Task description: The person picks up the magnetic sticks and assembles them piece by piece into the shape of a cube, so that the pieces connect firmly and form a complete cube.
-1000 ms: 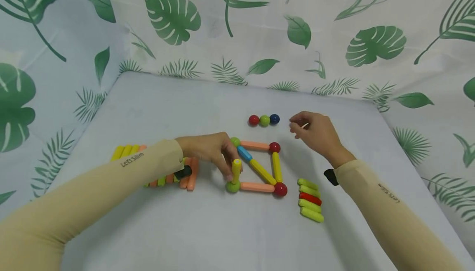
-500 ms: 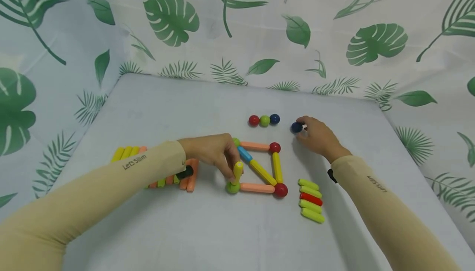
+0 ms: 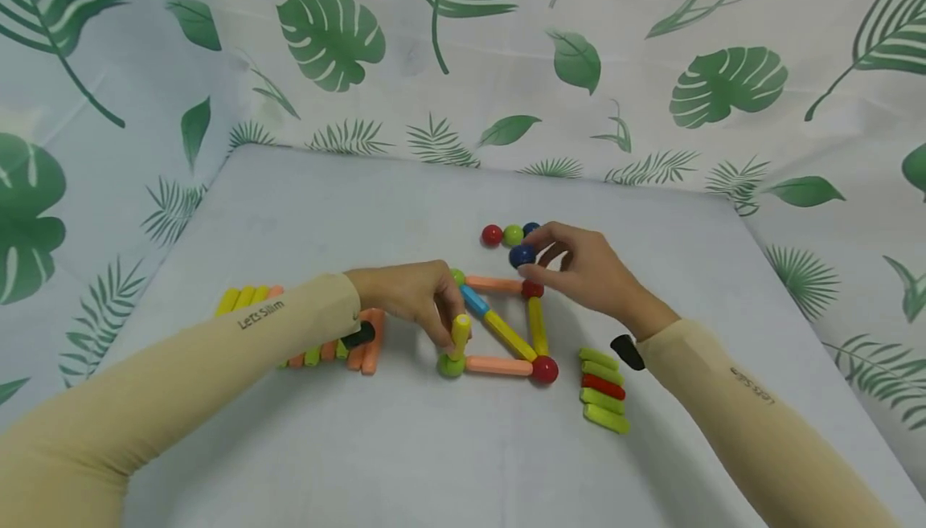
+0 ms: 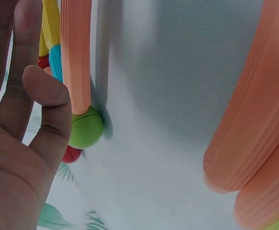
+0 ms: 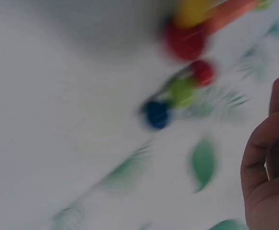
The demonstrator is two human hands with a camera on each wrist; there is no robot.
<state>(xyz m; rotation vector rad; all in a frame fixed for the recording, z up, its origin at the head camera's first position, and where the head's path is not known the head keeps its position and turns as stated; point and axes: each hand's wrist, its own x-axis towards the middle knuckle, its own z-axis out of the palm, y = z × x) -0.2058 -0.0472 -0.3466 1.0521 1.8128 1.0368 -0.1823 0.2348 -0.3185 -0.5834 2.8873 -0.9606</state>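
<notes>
The blue ball (image 3: 522, 255) sits pinched between thumb and fingers of the right hand (image 3: 589, 267), near the frame's (image 3: 536, 325) far right corner. The left hand (image 3: 415, 293) pinches a yellow stick (image 3: 460, 335), roughly upright at the near left green ball (image 3: 452, 366). Blue and yellow sticks make the frame's diagonal. Just beyond lies a row of three balls (image 3: 513, 235). Five short sticks (image 3: 603, 390) lie right of the frame; more sticks (image 3: 371, 343) lie left, partly behind the left sleeve (image 3: 289, 311)
</notes>
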